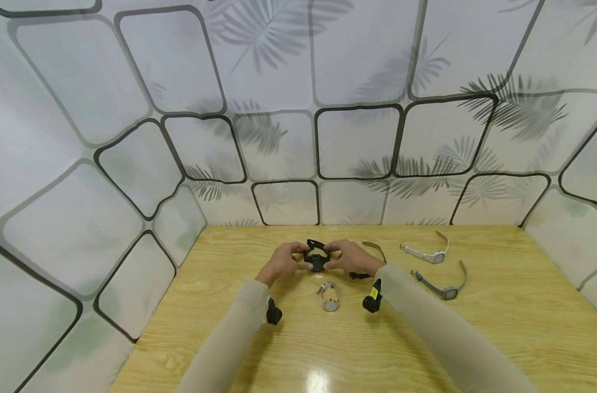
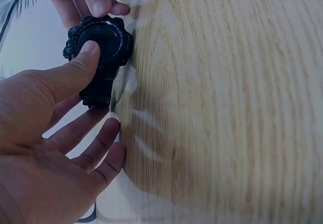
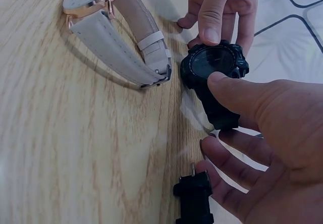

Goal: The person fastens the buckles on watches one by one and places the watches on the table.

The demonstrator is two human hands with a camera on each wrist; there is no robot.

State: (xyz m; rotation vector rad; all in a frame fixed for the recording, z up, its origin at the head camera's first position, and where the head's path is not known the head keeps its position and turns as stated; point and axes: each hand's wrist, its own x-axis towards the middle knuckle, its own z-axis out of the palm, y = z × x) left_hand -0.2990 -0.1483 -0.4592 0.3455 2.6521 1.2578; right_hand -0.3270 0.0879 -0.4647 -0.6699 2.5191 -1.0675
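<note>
Between both hands, over the far middle of the table, is a black wristwatch [image 1: 317, 263] with a round, chunky case and a thick black strap. My left hand [image 1: 285, 258] grips it from the left side, its thumb [image 2: 83, 65] on the watch face in the left wrist view. From the other side my right hand [image 1: 348, 256] holds it, with the thumb [image 3: 229, 85] at the edge of the dial in the right wrist view. Fingers of both hands reach behind the case and strap, partly hidden by it.
Nearer me lies a rose-gold watch [image 1: 330, 304] with a pale strap. Another dark-strapped watch [image 1: 360, 275] is partly covered by my right hand. Further right are a white watch [image 1: 438, 257] and a grey one [image 1: 449, 293]. Patterned cloth [image 1: 357, 142] encloses the wooden table [image 1: 190, 322].
</note>
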